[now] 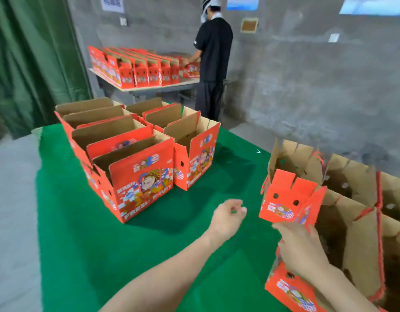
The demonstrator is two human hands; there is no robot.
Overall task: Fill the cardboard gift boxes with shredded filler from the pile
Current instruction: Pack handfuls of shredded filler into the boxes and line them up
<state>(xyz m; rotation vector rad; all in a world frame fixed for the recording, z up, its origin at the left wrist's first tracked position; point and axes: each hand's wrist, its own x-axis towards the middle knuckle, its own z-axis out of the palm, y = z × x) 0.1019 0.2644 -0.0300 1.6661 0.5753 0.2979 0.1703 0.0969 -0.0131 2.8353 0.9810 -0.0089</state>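
Observation:
Several open red cardboard gift boxes stand in two rows on the green table; their insides look bare brown. More open boxes crowd the right edge. My right hand grips the red flap of the nearest right-side box. My left hand hovers over the green cloth with fingers loosely curled, holding nothing I can make out. No pile of shredded filler shows in this view.
A person in black stands at a far table loaded with more red boxes. A green curtain hangs at left. Grey concrete floor lies to the left of the table, a grey wall behind.

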